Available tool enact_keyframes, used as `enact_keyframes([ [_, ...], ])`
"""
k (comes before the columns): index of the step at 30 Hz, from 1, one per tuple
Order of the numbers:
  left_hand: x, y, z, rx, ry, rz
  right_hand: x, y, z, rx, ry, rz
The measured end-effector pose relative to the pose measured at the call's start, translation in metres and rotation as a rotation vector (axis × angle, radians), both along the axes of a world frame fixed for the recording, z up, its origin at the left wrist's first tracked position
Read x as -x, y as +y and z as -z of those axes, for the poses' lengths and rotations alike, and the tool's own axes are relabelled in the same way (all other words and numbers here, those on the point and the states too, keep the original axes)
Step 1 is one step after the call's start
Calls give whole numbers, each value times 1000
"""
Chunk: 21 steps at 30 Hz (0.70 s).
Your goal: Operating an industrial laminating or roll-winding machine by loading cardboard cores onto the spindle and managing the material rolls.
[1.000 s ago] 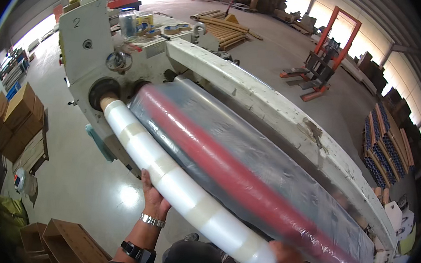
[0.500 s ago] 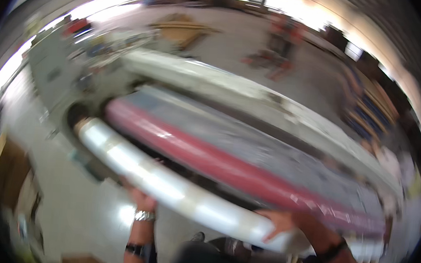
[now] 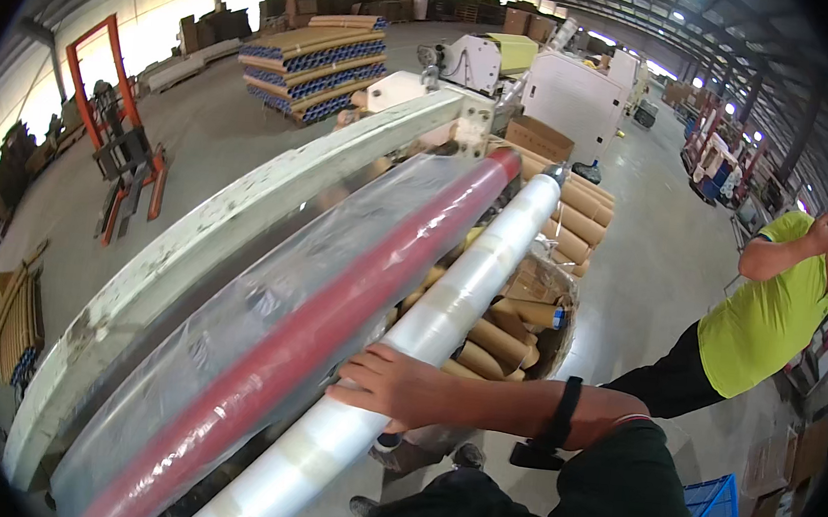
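A long roll of clear plastic film (image 3: pixel 471 283) lies along the front of a winding machine, next to a red roller (image 3: pixel 329 330) with a sheet of film (image 3: pixel 263 295) stretched over it. My right hand (image 3: pixel 398 387), with a black band on its wrist, grips the top of the clear roll near its middle, fingers curled over it. My left hand is out of the picture. The machine's worn white beam (image 3: pixel 241 204) runs behind the rollers.
A bin of brown cardboard tubes (image 3: pixel 516 327) stands under the far end of the roll. A person in a yellow-green shirt (image 3: pixel 774 310) stands at the right. A blue crate (image 3: pixel 717 512) sits at lower right. An orange pallet stacker (image 3: pixel 115 134) and stacked tubes (image 3: pixel 313 63) are farther off.
My view has swung from the machine's left end to its right end. My left hand, which was under the clear roll, has dropped out of sight. My right hand stays on the roll.
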<state>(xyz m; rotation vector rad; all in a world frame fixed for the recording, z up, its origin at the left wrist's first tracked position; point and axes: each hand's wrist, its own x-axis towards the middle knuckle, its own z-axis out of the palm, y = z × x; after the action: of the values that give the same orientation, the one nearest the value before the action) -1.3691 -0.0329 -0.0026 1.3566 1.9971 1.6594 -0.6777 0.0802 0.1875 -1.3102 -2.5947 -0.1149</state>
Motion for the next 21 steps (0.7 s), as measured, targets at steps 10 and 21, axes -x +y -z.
enact_keyframes([
  [10, -371, 60, -116, -393, -908, 129, -53, 106, 9, 953, 156, -377],
  [21, -566, 116, -128, -207, -1055, 324, -395, 40, 12, -43, 249, 18],
])
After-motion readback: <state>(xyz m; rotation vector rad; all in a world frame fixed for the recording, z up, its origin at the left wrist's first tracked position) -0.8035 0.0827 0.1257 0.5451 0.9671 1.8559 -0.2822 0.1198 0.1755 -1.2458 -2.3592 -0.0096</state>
